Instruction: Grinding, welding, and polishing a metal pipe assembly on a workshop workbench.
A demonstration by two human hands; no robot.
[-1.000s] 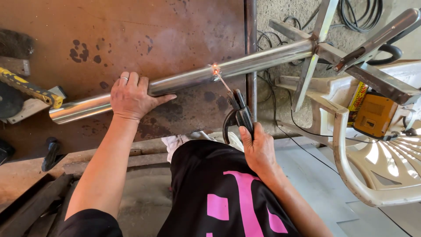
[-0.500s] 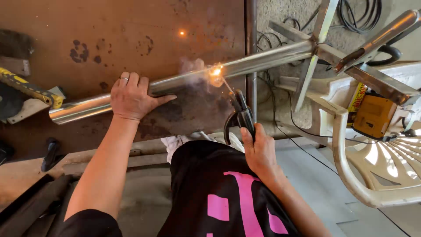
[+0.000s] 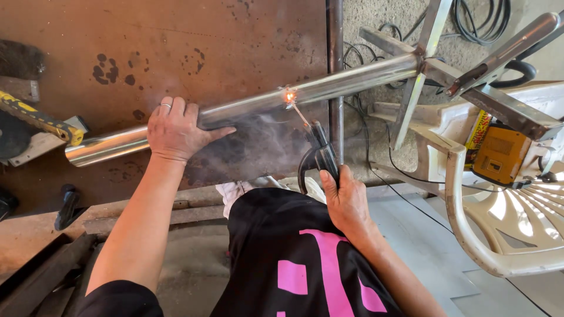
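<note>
Rusty steel sheet (image 3: 176,35) behind, L hand (image 3: 174,130) gripping pipe (image 3: 329,87), R hand (image 3: 348,202) clutching welding holder (image 3: 320,155), rod tip seemingly touching pipe

L hand (image 3: 176,132) on pipe (image 3: 258,107); R hand (image 3: 348,202) right, below; chair (image 3: 499,235) far right.
</note>
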